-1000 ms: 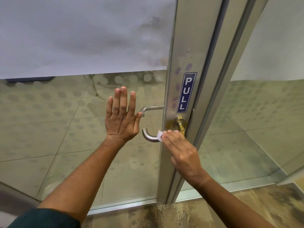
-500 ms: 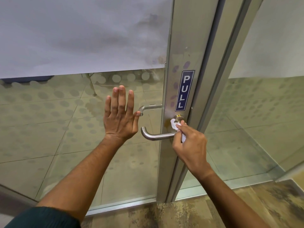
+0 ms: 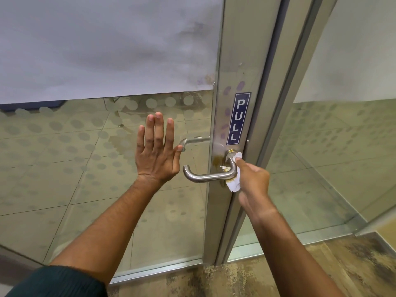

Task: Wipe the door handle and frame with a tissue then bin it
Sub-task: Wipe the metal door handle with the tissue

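- Left hand lies flat, fingers spread, against the glass door.
- Right hand presses a crumpled tissue onto the door handle, by the frame.

Blue PULL sign, dotted glass pane, mottled floor

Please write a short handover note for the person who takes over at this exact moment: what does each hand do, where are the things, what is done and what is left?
Left hand: open, flat on the glass door, holding nothing.
Right hand: fingers press the tissue against the base of the door handle, below the PULL sign.
Done: wiping at the handle base is under way; the tissue shows brown stain.
Left: brown marks on the frame beside the handle base, the rest of the handle and frame, then bin the tissue. No bin is in view.
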`<state>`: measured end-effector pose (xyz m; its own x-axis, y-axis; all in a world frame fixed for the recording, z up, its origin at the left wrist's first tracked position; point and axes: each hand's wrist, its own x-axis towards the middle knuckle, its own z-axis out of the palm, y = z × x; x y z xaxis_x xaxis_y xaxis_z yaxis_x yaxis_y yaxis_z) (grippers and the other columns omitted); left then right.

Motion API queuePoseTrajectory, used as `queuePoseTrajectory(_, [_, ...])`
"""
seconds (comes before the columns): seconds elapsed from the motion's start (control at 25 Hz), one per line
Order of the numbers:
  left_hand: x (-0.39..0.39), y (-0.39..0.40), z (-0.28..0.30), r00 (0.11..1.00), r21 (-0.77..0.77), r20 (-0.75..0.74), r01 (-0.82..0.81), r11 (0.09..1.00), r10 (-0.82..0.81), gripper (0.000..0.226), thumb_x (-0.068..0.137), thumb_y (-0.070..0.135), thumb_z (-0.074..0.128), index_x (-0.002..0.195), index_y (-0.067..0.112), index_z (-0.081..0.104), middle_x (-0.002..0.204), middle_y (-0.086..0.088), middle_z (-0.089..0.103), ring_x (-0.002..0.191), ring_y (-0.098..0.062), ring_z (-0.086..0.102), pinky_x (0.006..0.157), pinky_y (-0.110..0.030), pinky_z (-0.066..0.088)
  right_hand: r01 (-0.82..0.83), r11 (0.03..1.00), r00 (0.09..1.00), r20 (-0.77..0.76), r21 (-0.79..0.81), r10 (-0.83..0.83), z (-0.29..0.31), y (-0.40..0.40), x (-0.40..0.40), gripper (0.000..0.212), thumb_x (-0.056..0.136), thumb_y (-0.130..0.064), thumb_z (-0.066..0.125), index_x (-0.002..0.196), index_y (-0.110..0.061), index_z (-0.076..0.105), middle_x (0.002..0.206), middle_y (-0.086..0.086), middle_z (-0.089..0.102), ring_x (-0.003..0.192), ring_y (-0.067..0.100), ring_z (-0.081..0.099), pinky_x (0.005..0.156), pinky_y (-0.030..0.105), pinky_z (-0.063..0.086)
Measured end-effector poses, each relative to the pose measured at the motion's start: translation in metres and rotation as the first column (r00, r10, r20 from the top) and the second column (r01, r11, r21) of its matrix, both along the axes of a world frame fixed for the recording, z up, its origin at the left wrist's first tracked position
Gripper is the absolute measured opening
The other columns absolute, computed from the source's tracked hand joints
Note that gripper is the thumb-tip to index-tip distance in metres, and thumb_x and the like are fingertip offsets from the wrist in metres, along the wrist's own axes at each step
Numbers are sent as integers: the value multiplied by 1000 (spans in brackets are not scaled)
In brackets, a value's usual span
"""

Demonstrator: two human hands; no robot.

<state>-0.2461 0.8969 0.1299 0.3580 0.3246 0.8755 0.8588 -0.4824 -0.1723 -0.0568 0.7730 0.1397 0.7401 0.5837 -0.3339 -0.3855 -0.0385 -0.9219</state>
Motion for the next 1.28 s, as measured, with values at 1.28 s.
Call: queuePoseTrajectory(1.28, [0,-1,1,1000,7,-10,-9,1000,9,78,99,44,28,157,12,-12,162,-7,-31,152,-24,-22,124,-41,-12,92,985,971,-232,147,-57,2,-36,-113,29,93,-9,63,122,-9,66,106,-4,72,65,-4,66,54,11,48])
